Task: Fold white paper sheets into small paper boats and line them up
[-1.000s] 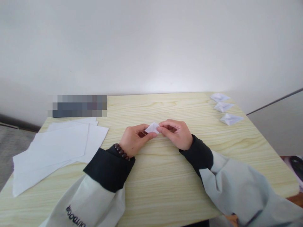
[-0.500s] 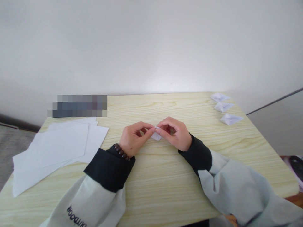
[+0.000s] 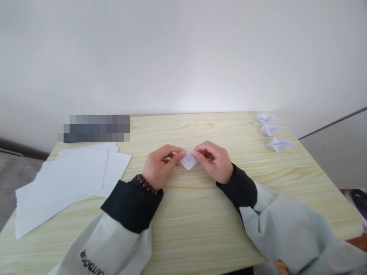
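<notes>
A small folded piece of white paper [image 3: 188,160] hangs point down between my two hands, just above the middle of the light wooden table [image 3: 200,221]. My left hand [image 3: 159,168] pinches its left upper corner with thumb and forefinger. My right hand [image 3: 213,160] pinches the right upper corner in the same way. A dark bead bracelet sits on my left wrist. Both forearms rest on the table in grey sleeves with black cuffs.
A loose pile of white sheets [image 3: 65,183] lies at the table's left. Three folded paper pieces [image 3: 272,130] sit in a row at the far right corner. A blurred dark object [image 3: 94,128] lies at the back left. A plain wall stands behind the table.
The folded paper has turned from pointing up to hanging point down. My hands have drawn slightly apart, spreading its top edge between the pinched corners.
</notes>
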`<state>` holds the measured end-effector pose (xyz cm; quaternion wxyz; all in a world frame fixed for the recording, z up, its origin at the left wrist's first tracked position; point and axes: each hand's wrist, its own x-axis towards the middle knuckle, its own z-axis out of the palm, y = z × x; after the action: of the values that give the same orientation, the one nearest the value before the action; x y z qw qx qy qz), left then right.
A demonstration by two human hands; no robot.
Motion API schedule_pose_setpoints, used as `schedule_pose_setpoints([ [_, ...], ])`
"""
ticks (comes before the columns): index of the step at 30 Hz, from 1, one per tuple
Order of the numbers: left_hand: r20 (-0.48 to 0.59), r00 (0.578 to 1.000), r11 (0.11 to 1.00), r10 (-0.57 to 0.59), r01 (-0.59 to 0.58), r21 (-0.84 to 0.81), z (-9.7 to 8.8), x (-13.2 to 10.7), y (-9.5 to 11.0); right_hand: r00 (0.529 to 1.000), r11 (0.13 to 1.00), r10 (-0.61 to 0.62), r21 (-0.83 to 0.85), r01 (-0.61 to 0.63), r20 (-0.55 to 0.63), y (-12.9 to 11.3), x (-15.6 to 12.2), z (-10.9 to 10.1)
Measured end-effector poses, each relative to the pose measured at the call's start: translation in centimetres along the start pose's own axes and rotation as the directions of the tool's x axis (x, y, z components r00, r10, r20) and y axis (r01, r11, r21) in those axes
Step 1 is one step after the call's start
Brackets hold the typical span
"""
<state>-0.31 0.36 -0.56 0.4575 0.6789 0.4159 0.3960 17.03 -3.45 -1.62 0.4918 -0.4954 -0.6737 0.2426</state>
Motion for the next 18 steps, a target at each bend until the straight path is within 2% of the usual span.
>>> schedule_pose_setpoints([
  [5,-0.085,0.995,0.991,-0.054,0.043,-0.127,0.08,-0.03,-0.10,0.994,0.985,0.093,0.149,-0.084,-0.054,0.28,-0.04,0.10],
  [11,-0.015,0.996,0.945,-0.089,0.080,-0.318,0.19,0.10,-0.14,0.979,0.972,0.164,0.190,-0.139,-0.121,0.38,0.04,0.02],
  [18,-0.026,0.998,0.938,-0.063,0.050,-0.342,0.20,0.31,-0.02,0.984,0.955,0.145,0.273,-0.113,-0.100,0.79,-0.07,0.26],
])
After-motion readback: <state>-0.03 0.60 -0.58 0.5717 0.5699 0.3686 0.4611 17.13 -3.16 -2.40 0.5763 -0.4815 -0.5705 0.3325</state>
